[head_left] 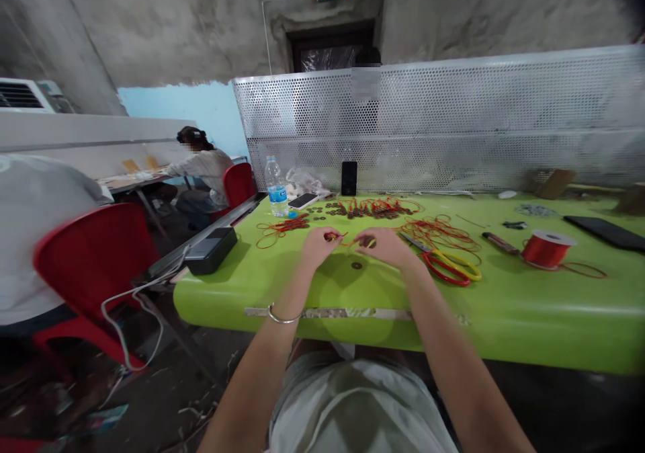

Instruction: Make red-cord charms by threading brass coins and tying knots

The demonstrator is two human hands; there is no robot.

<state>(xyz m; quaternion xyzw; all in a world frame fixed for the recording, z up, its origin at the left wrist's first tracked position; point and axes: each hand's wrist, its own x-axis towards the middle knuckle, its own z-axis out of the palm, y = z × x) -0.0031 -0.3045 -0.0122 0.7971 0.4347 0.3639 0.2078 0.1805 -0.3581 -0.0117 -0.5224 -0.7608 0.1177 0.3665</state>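
Over the green table (pixel 302 285), my left hand (pixel 321 246) has its fingers closed on a thin red cord (pixel 347 243). A short stretch of that cord spans the gap to my right hand (pixel 385 246), whose thumb and fingers pinch its other part. Just below the hands lies one dark, round, coin-like piece (pixel 357 265). Scissors (pixel 448 265) with red and yellow handles rest beside my right hand, near a tangle of red cords (pixel 438 231). Behind the hands are rows of dark coin-like pieces strung on red cord (pixel 375 206).
At the left stand a water bottle (pixel 277 187), a phone (pixel 304 200) and a black box (pixel 211 250). A red cord spool (pixel 548 249), a box cutter (pixel 500 242) and a black tablet-like slab (pixel 607 231) lie right. A perforated metal screen (pixel 443 120) borders the back. Other people sit left.
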